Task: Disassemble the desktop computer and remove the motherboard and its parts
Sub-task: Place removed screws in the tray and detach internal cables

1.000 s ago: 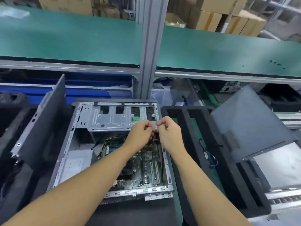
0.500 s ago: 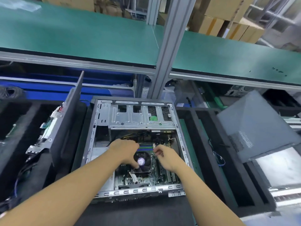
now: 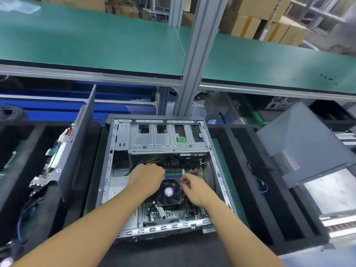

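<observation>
The open desktop case [image 3: 115, 170] lies flat in front of me, its silver drive cage [image 3: 165, 139] at the far end. Inside is the green motherboard [image 3: 173, 211] with a black CPU cooler fan [image 3: 169, 192] and blue-green memory slots [image 3: 173, 173] just beyond it. My left hand [image 3: 146, 180] is curled over the cooler's upper left corner, fingertips hidden. My right hand [image 3: 194, 189] pinches a small light piece at the cooler's upper right corner.
A dark side panel [image 3: 77, 147] leans against the case's left side, with a removed part [image 3: 50, 170] beside it in a black foam tray. Another foam tray [image 3: 240, 170] holds a blue cable [image 3: 262, 185]. A grey panel [image 3: 304, 143] leans at right. A green shelf [image 3: 96, 39] and a post [image 3: 194, 74] stand behind.
Both hands came down from the drive cage's near edge, where they were held together, into the case and now sit at either side of the cooler fan.
</observation>
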`<state>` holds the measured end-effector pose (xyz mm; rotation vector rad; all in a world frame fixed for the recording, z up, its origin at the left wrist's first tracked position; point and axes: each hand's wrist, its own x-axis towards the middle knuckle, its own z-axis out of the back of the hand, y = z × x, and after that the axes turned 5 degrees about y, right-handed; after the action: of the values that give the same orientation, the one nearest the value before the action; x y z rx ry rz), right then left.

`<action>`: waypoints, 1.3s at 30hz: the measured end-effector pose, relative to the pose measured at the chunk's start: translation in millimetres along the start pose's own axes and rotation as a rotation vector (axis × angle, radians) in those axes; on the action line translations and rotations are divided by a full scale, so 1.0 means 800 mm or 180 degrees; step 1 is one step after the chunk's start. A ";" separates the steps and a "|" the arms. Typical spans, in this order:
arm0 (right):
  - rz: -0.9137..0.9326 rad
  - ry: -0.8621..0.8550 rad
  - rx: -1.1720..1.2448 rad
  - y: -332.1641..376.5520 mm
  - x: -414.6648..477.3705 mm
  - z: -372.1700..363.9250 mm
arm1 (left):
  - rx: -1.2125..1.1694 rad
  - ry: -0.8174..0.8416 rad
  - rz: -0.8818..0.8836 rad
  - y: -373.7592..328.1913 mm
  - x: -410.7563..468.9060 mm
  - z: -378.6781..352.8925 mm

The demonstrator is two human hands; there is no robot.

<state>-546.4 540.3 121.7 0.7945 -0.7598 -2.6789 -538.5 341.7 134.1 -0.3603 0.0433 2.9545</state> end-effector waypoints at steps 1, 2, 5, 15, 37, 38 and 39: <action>0.0007 -0.0022 0.0014 -0.001 0.001 0.000 | -0.0036 -0.0133 -0.0005 0.000 0.002 -0.003; 0.0016 -0.0039 0.0029 -0.001 0.003 0.000 | -0.0110 -0.0274 -0.0033 0.001 0.003 -0.006; 0.0080 -0.0091 0.0122 -0.002 0.008 0.001 | -0.0087 -0.0357 -0.0236 0.004 0.013 -0.008; 0.0035 -0.0076 0.0511 -0.015 0.020 -0.001 | -0.0937 0.1229 0.0047 -0.015 0.111 -0.014; -0.0137 -0.0073 0.0472 -0.012 0.018 0.003 | -0.0920 0.1015 0.0455 -0.030 0.141 -0.033; -0.0140 -0.0079 0.0490 -0.012 0.018 0.003 | -0.0943 0.1115 0.0490 -0.032 0.141 -0.033; -0.0139 -0.0089 0.0506 -0.012 0.018 0.003 | -0.0963 0.1177 0.0502 -0.034 0.142 -0.033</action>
<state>-560.1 544.3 111.8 0.8211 -0.9833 -2.6990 -636.3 385.6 81.2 -0.9823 -0.3481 3.0022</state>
